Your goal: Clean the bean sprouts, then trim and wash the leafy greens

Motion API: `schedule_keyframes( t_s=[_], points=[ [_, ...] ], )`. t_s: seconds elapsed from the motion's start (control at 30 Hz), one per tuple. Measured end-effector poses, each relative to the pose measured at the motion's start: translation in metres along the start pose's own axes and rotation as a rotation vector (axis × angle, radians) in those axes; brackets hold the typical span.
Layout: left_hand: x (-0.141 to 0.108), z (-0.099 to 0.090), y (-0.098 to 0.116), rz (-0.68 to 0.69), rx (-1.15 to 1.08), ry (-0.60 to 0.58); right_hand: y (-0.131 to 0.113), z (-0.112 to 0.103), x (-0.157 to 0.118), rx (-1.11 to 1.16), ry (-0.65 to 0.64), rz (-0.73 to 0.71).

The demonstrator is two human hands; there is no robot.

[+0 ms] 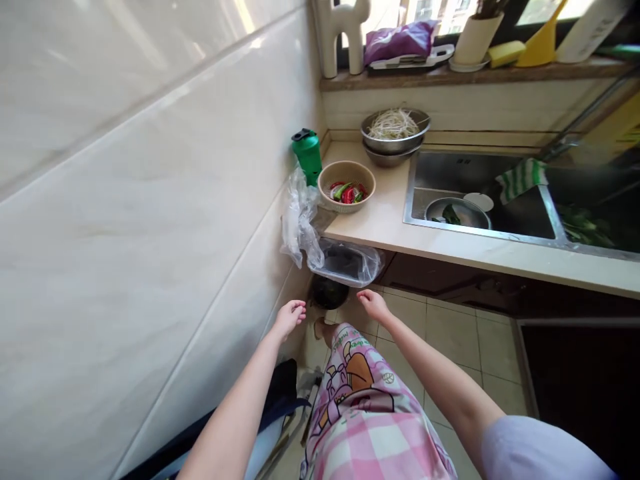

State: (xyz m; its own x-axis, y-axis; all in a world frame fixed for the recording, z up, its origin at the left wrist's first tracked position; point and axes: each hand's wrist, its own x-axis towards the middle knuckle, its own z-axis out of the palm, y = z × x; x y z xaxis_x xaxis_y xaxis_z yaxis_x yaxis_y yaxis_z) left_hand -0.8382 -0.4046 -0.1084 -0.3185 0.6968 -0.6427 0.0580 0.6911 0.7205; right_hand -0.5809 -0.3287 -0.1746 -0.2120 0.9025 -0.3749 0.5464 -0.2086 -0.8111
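Note:
My left hand (291, 317) hangs low by the tiled wall, its fingers curled together; whatever it may hold is too small to make out. To the right, my right hand (371, 303) is also closed, with its fingertips pressed together and nothing clearly visible in them. Between and beyond the hands is a bin lined with a clear plastic bag (367, 265), fixed at the counter's edge. A dark round object (329, 293) sits below it. On the counter corner stands a beige colander (346, 200) with red and green peppers (349, 194).
A green bottle (308, 157) stands by the wall. Stacked metal bowls (393, 143) hold bean sprouts. The sink (445, 175) contains a metal bowl with leaves, a white disc and a striped cloth (521, 179). Folded items (280, 413) lean against the wall, lower left.

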Motion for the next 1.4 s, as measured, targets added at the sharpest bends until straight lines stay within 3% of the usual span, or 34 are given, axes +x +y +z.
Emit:
schedule_keyframes(
  t_s=[0.13,0.3,0.43,0.63,0.73,0.93,1.03,1.2,1.4],
  points=[
    [0.010,0.011,0.001,-0.029,0.100,-0.070,0.034,-0.029,-0.017,0.107,0.113,0.118],
    [0.018,0.056,0.005,-0.078,0.199,-0.172,0.063,-0.066,-0.047,0.438,0.239,0.234],
    [0.016,0.099,0.022,-0.052,0.252,-0.265,0.055,-0.082,-0.056,0.600,0.302,0.254],
    [0.009,0.143,0.037,0.024,0.289,-0.353,0.047,-0.086,-0.070,0.869,0.191,0.266],
    [0.003,0.183,0.032,-0.014,0.307,-0.341,0.069,-0.108,-0.096,0.965,0.200,0.309],
    [-0.022,0.295,0.021,-0.047,0.291,-0.420,0.144,-0.191,-0.174,0.991,0.271,0.425],
    [-0.034,0.333,0.016,-0.061,0.312,-0.480,0.175,-0.224,-0.212,1.041,0.369,0.490],
    [-0.051,0.368,0.009,-0.071,0.381,-0.534,0.186,-0.243,-0.249,1.173,0.418,0.495],
    [-0.069,0.386,0.016,-0.066,0.408,-0.612,0.185,-0.237,-0.250,1.267,0.417,0.515]
  ],
)
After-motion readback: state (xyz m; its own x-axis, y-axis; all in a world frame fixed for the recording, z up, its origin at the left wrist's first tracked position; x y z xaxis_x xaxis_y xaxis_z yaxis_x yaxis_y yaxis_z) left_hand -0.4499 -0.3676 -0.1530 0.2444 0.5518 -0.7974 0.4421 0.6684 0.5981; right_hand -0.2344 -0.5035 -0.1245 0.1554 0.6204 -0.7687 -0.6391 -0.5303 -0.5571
